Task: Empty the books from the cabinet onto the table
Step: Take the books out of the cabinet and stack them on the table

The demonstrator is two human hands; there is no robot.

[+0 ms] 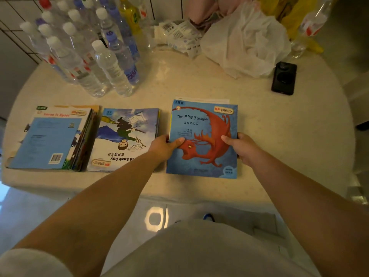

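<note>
From the head view, your left hand (166, 143) and right hand (240, 145) each grip a side edge of the dragon book stack (201, 140) lying on the tabletop (279, 126), right of two other book piles (83, 136).

Bare worktop (279, 136) lay open right of the dragon book (201, 140), up to the phone (284, 78). Bottles (95, 56) and a white bag (245, 41) blocked the far side; two book piles (83, 138) filled the left
</note>
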